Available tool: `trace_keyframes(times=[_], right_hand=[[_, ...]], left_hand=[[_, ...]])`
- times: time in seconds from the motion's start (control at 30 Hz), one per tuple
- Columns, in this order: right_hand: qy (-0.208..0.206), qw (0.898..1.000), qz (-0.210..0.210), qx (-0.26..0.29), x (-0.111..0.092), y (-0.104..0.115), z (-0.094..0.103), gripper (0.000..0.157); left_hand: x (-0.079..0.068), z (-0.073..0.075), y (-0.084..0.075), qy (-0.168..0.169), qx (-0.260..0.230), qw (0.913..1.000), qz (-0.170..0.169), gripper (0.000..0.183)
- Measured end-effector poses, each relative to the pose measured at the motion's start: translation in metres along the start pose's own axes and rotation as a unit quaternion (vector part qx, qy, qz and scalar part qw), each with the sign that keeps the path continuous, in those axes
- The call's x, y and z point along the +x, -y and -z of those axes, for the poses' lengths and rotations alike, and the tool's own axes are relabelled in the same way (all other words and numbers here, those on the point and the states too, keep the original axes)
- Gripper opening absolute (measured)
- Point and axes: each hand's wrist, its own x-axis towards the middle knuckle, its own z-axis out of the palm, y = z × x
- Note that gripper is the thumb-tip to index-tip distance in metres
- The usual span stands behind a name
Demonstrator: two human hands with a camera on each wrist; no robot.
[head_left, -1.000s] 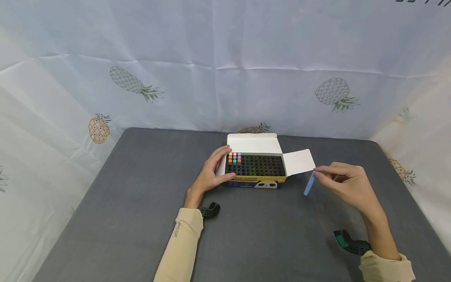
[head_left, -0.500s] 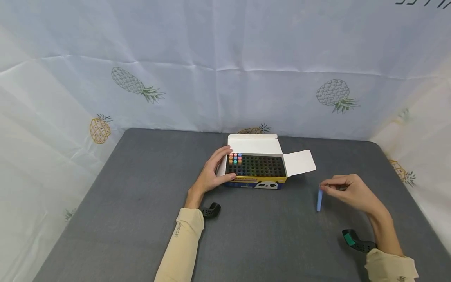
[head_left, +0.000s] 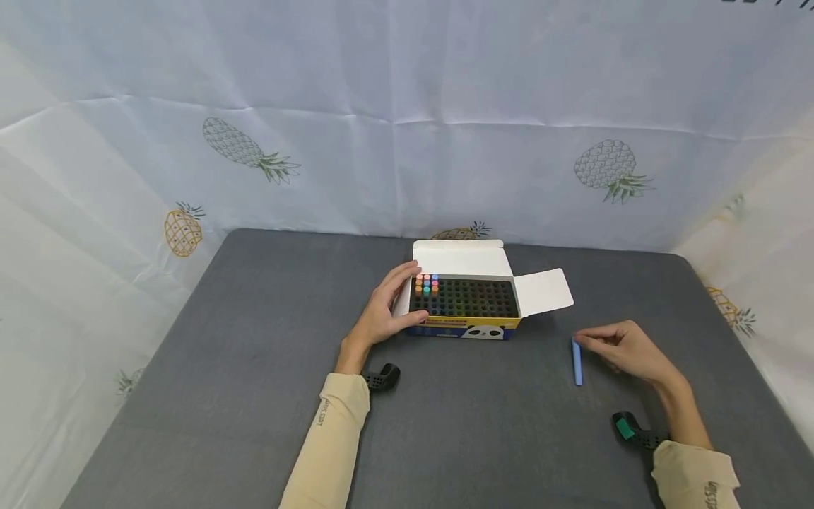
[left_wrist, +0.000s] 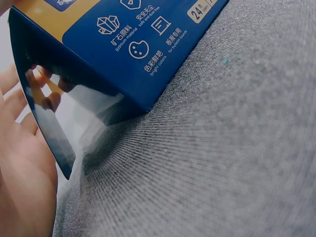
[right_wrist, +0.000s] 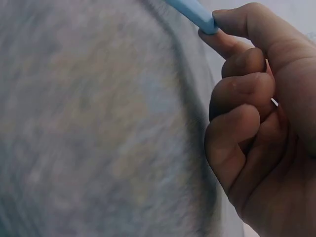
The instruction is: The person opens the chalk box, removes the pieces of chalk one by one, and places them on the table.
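Note:
My right hand (head_left: pixel 626 350) pinches a blue chalk stick (head_left: pixel 576 362) by its upper end, between thumb and index finger. To the right of the box the stick hangs nearly upright in the head view. The right wrist view has the pale blue chalk (right_wrist: pixel 195 12) at the top, with the other fingers curled below it. My left hand (head_left: pixel 375 322) grips the left end of an open chalk box (head_left: pixel 453 331), thumb on the front edge and fingers on the far side. Several coloured chalks (head_left: pixel 427 284) stand in the back left holes of its black insert (head_left: pixel 480 298).
The box's white back lid (head_left: pixel 461 258) stands raised, and a white side flap (head_left: pixel 543 291) sticks out to the right. A dark grey cloth (head_left: pixel 267 304) covers the table. Behind it hangs a pale curtain (head_left: pixel 381 170) with pineapple prints.
My right hand has moved away from the side flap, toward the table's front, carrying the blue chalk, which has swung from slanted to nearly upright. The left hand has stayed on the box.

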Motion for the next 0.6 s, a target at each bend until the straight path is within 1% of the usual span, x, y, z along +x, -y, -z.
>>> trace_keyframes(times=[0.1,0.3,0.43,0.6], right_hand=[[0.003,1.0,-0.012,-0.005,0.0003,-0.0036,-0.0006,0.025],[0.003,0.999,-0.032,-0.023,0.0012,-0.0054,-0.001,0.025],[0.001,0.999,-0.032,-0.019,0.0008,-0.0073,-0.0017,0.024],[0.0,1.0,-0.019,-0.013,0.0002,-0.0111,-0.0023,0.023]], left_hand=[[0.0002,-0.0005,0.0012,-0.001,0.001,1.0,-0.004,0.075],[0.0005,-0.0011,0.0033,-0.009,0.014,0.9996,-0.025,0.084],[0.0001,-0.0015,0.0037,-0.006,0.009,0.9998,-0.016,0.085],[0.0,-0.0022,0.0037,-0.003,0.006,0.9999,-0.009,0.085]])
